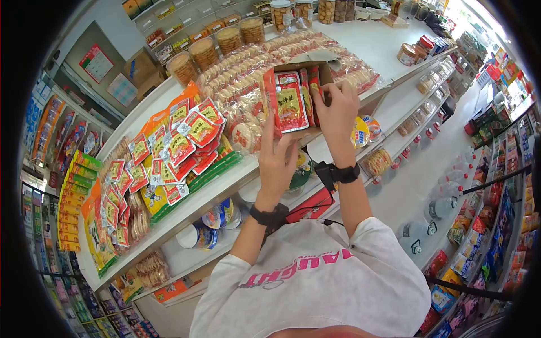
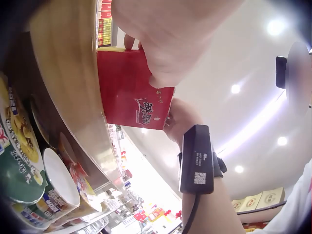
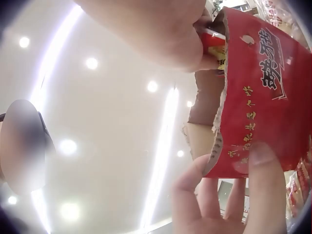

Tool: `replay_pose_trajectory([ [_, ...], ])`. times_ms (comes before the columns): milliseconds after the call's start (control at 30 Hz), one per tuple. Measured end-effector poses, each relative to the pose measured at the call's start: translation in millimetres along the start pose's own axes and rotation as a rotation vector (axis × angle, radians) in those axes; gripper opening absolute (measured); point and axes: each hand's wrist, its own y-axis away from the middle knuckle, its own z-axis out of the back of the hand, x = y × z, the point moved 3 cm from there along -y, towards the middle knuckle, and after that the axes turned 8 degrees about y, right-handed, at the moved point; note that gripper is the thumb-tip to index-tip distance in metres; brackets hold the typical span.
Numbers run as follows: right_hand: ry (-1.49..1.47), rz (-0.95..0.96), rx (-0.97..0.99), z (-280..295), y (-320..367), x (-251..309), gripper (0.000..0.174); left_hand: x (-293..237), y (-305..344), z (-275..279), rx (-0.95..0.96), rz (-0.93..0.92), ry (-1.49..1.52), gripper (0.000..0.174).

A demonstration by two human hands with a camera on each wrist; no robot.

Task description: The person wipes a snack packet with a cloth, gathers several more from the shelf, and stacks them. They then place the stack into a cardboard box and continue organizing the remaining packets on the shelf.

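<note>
A torn-open red cardboard box point(image 1: 270, 96), with red and gold snack packets point(image 1: 291, 104) standing inside, is tilted over the counter's front edge. My left hand point(image 1: 276, 160) grips the box at its lower corner; in the right wrist view its thumb point(image 3: 261, 161) lies on the printed red face and the fingers curl under the edge. My right hand point(image 1: 340, 110) reaches in at the opposite side. In the right wrist view its fingertips pinch a red snack packet point(image 3: 214, 44) just inside the ragged opening. The box's printed side point(image 2: 129, 90) faces the left wrist camera.
Loose red packets point(image 1: 194, 132) lie piled on large snack bags at left on the white counter point(image 1: 208, 200). Bagged round crackers point(image 1: 242, 73) and cookie jars point(image 1: 228, 39) stand behind the box. Instant-noodle tubs point(image 1: 211, 222) sit on the shelf below. Stocked shelves point(image 1: 479, 225) line the right.
</note>
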Motion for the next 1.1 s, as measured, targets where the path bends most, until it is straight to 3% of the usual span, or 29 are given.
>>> replay_pose_trajectory([
  [133,0.024,0.171,-0.171,8,6,1,0.011,-5,-4,1,-0.023,0.02,0.001,0.036],
  [367,-0.037,0.174,-0.004,11,2,-7,0.013,1,-1,0,-0.045,0.028,0.017,0.043],
  [533,0.042,0.19,0.095,-14,-6,-9,0.013,-1,-6,0,-0.044,0.015,-0.006,0.036],
  [667,-0.038,0.159,0.157,-42,-14,-21,0.016,1,-7,2,-0.014,0.042,0.0,0.042],
  [733,-0.135,0.165,0.183,-41,-18,-22,0.02,1,-14,9,0.008,0.038,0.001,0.05],
  [833,-0.523,-0.057,0.0,-7,-2,-16,0.042,10,-6,19,-0.004,0.234,0.186,0.062],
  [900,-0.626,-0.195,0.022,0,26,-25,0.063,7,-2,35,-0.036,0.282,0.197,0.067],
  [967,-0.527,-0.126,0.112,1,49,-19,0.067,16,11,54,0.022,0.337,0.101,0.067],
  [1100,-0.513,-0.017,0.251,-7,56,-2,0.07,8,14,95,-0.042,0.392,0.053,0.047],
])
